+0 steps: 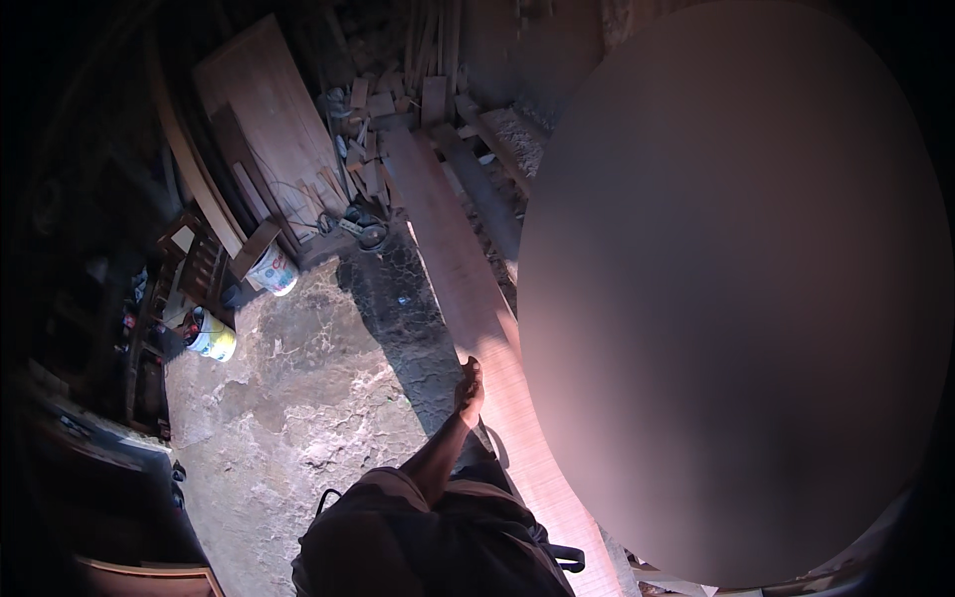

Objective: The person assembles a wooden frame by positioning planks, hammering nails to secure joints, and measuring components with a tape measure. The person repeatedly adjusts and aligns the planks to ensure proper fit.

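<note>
Dark clothing point(428, 542) fills the foreground, a left hand point(470, 388) at the left edge of a long board point(505, 383) lying rightward, running fore-and-aft. Finger spread cannot be told; right hand unseen.

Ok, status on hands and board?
Left hand at left edge of long board; right hand out of view; board partly shaded; blurred oval covers right side.

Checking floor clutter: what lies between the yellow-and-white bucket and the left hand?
Only cracked floor, sunlit near the bucket and shaded nearer the left hand; the head view shows it.
</note>
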Available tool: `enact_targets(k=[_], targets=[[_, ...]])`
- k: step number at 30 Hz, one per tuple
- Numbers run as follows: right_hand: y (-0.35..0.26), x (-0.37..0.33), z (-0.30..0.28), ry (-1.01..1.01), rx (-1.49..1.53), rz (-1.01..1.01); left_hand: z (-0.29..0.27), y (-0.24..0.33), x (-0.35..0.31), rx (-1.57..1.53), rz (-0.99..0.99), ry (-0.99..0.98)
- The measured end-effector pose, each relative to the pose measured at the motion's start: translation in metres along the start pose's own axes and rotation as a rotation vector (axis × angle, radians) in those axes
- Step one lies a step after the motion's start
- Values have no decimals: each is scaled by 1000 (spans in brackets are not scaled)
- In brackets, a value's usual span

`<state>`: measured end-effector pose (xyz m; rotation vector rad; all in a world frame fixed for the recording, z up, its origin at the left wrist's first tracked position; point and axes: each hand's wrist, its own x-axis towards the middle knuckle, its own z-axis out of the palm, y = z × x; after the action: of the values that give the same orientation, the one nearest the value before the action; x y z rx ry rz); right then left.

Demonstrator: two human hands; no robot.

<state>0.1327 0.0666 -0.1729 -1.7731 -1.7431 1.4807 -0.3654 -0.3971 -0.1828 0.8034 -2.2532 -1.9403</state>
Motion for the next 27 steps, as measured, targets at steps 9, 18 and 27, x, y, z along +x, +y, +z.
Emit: enact_targets(k=[9,18,27], targets=[[8,16,1,9,21,80,-4,25,1,245,-66,-14],[38,-41,-100,-142,255,376,-26,38,5,24,-104,-418],[18,-63,-114,-253,-153,-187,-12,56,0,140,-214,-435]])
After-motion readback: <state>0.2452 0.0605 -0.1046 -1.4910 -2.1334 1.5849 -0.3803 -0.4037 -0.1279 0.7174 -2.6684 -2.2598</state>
